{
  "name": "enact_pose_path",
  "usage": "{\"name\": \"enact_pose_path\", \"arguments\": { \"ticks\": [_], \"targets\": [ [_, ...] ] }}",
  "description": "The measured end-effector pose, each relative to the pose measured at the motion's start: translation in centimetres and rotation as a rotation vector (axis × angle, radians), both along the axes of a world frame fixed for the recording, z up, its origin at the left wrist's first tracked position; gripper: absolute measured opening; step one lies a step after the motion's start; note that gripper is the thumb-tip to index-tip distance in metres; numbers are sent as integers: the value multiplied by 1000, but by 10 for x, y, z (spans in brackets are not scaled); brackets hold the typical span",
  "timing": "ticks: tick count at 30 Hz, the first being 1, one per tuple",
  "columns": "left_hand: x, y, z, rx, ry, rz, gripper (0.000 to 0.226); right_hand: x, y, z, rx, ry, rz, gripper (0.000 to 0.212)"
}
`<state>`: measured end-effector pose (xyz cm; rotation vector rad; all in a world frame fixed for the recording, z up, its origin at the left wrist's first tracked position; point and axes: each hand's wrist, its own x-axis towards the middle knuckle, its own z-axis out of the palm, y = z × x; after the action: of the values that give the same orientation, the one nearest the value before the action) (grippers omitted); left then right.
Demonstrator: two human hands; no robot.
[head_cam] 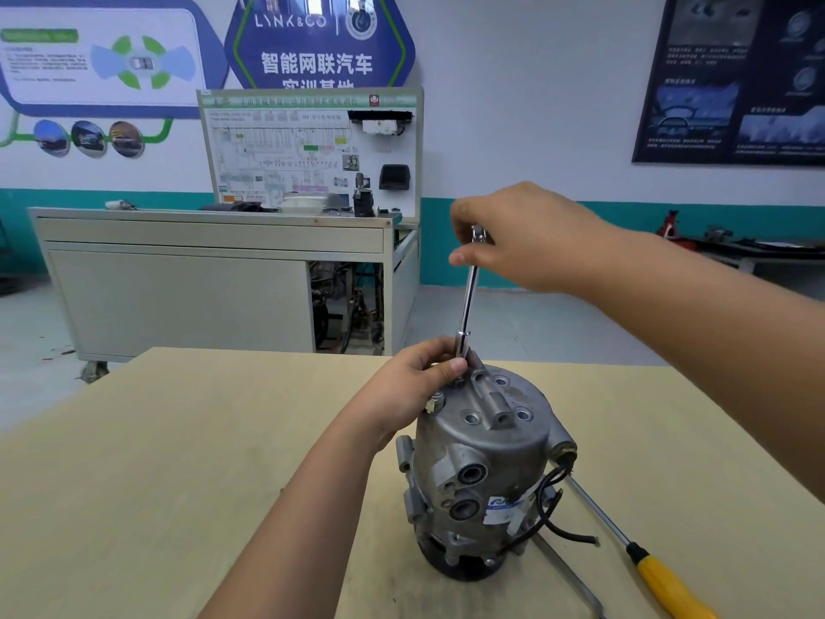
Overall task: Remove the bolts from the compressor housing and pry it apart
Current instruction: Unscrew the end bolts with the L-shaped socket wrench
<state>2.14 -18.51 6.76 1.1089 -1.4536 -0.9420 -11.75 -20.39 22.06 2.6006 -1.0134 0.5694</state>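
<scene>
The compressor [486, 475] stands upright on the table [178, 484], right under both hands. The left hand [415, 382] pinches the lower end of a long wrench [467, 301] where it meets the compressor's top, beside a raised bolt [434, 402]. The right hand [518, 239], fingers curled, grips the wrench's upper end. A blue label [504, 507] on the compressor is too small to read. A yellow-handled screwdriver [660, 574] lies below the right forearm. Beyond the hands, a blue wall sign [317, 42] reads "LYNK&CO" and "智能网联汽车".
</scene>
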Motion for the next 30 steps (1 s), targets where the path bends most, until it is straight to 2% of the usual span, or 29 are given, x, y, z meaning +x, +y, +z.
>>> {"name": "enact_pose_path", "arguments": {
  "ticks": [4,6,8,12,19,26,28,30],
  "targets": [
    [0,1,1,4,-6,11,24,4,0,-6,6,-47,105,8],
    [0,1,1,7,-15,15,24,5,2,-8,60,-99,115,37],
    [0,1,0,3,-19,17,24,4,2,-5,98,-132,98,46],
    [-1,2,1,-7,-28,19,25,0,-1,2,104,-115,100,32],
    [-3,3,1,-9,-11,14,26,-2,5,5,-19,-112,113,32],
    [-3,4,0,-25,23,1,27,-4,13,3,53,-152,187,15],
    [-3,4,0,-26,34,0,26,-6,15,6,90,-164,200,4],
    [-3,3,0,-25,36,1,26,-5,16,6,110,-164,190,13]
  ]
}}
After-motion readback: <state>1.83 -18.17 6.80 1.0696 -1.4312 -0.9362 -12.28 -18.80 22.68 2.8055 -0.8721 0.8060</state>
